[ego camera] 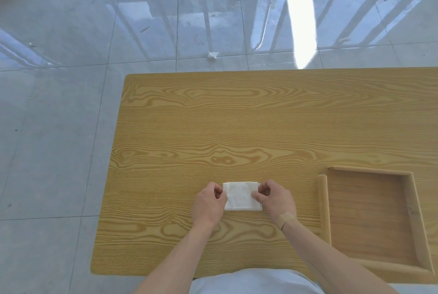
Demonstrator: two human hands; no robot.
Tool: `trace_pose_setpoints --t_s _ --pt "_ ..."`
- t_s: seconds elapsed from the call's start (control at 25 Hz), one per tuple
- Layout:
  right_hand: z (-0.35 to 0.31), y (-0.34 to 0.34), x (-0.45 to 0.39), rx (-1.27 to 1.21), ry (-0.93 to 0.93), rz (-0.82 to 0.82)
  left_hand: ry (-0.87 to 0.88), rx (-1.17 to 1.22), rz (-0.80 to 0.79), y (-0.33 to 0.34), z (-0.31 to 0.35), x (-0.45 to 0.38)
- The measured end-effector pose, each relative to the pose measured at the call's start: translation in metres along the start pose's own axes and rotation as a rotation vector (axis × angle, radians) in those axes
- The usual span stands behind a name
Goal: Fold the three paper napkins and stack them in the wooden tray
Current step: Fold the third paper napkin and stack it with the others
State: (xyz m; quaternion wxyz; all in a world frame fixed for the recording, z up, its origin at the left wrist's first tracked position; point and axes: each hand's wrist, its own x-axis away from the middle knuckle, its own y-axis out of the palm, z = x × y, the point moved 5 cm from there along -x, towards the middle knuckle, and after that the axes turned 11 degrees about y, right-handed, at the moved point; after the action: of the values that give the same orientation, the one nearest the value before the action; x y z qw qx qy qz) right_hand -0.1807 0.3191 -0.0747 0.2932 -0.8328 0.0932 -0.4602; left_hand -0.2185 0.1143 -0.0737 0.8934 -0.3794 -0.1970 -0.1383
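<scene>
Napkin [242, 196] flat, long axis left-right

Bright daylight floods the scene from beyond the left hand [208, 206], throwing a blown-out white streak and window-bar reflections across the glossy floor [59, 127], while focus is sharp, shadows faint, and edges bow with wide-angle distortion.
</scene>
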Motion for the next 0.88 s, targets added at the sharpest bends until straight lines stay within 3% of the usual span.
trace_pose_setpoints --t_s 0.2,0.48,0.72,0.88 --pt "-0.002 -0.003 0.001 0.013 -0.029 0.044 0.002 -0.085 0.04 -0.005 0.004 0.0" --pt "-0.004 -0.007 0.004 0.065 -0.093 0.1 0.018 -0.002 -0.002 -0.009 0.007 -0.01" --pt "0.004 -0.006 0.0 -0.005 -0.089 0.048 -0.044 0.376 -0.079 -0.003 0.001 -0.011" --pt "0.004 -0.005 -0.001 0.016 -0.119 0.044 -0.051 0.368 -0.1 -0.001 -0.005 -0.009"
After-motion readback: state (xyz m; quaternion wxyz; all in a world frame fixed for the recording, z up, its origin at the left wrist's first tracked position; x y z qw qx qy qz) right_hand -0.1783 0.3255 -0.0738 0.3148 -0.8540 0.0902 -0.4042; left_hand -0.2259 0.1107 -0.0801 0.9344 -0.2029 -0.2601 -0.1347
